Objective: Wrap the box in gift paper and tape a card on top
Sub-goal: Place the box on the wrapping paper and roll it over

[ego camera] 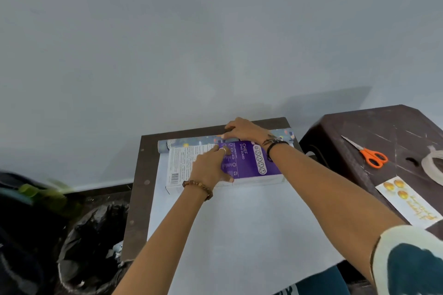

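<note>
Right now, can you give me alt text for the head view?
A purple-and-white cardboard box lies on unrolled white-backed gift paper on a dark table. The left hand presses the box; the right hand grips the patterned paper roll behind it.

Light was even, soft and cool, moderately bright with no glare. A faint broad shadow fell on the wall (pixel 323 103) behind the bench (pixel 143 175). Wide-angle lens bent the edges. The lower-left corner was dark and motion-smeared; the whole frame was slightly soft.
</note>
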`<state>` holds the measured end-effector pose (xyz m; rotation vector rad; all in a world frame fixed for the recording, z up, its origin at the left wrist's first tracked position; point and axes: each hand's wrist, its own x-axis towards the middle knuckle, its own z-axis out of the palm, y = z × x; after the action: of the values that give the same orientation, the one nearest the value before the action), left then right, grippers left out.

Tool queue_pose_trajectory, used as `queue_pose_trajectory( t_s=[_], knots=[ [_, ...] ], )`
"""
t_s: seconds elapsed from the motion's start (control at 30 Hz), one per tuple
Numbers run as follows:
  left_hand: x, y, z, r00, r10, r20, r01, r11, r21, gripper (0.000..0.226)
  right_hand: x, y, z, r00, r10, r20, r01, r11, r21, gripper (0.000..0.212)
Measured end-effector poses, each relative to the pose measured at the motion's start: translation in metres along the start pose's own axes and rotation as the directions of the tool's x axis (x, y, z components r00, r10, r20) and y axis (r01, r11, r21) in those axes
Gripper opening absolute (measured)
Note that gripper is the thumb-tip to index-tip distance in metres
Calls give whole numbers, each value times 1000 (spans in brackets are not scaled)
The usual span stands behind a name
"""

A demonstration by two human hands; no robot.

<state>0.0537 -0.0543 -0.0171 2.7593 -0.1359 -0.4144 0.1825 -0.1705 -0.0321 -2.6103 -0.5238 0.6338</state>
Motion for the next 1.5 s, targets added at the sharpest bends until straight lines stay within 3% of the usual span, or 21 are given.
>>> queue_pose_trajectory(
  t_s=[0.07,0.17,0.23,0.33,0.4,0.47,0.6,0.73,0.87,0.9,0.97,1.03,1.23,1.33,1.43,1.5],
  knots=[
    [3,1,-2,999,-19,26,19,1000,-4,69,12,-1,-6,996,29,88,-30,1000,10,71],
    [4,1,-2,998,-38,46,39,999,-15,70,27,2,-13,983,37,179,-14,992,-129,81],
    [4,1,-1,998,-37,43,38,999,-24,70,32,5,-14,993,-40,113,61,980,-190,81],
    [4,1,-1,999,-28,33,28,1000,-12,71,32,3,-7,937,-310,-160,237,902,-361,56],
    [4,0,-2,999,-24,21,24,1000,-5,72,30,1,2,863,-469,-186,343,816,-466,26],
    [4,0,-2,999,-25,24,25,1000,-5,72,28,3,9,832,-534,-152,385,752,-536,5],
    [4,1,-3,999,-37,32,37,999,5,73,26,12,12,851,-468,-239,289,797,-531,29],
    [4,2,-5,998,-42,45,41,999,17,73,28,14,11,943,-306,-130,197,829,-523,67],
    [8,1,-8,997,-51,65,50,999,22,74,33,13,14,933,-282,-226,175,899,-402,81],
    [10,1,-9,996,-53,67,52,998,25,74,34,11,16,904,-318,-287,194,901,-387,73],
    [11,0,-10,996,-56,70,54,998,24,73,35,10,19,798,-468,-379,270,841,-470,37],
    [12,0,-11,997,-49,66,47,999,25,73,34,11,18,746,-563,-356,329,776,-537,4],
    [10,1,-8,997,-50,53,48,998,38,73,31,14,19,858,-432,-277,235,810,-537,36],
    [10,1,-8,997,-47,67,44,998,52,72,32,15,16,935,-325,-139,236,866,-440,53],
    [11,2,-7,996,-45,80,42,998,36,72,37,17,15,967,-254,-27,229,908,-350,70],
    [12,0,-7,995,-52,83,50,998,27,73,41,16,17,967,-253,-31,230,917,-326,81]
  ],
)
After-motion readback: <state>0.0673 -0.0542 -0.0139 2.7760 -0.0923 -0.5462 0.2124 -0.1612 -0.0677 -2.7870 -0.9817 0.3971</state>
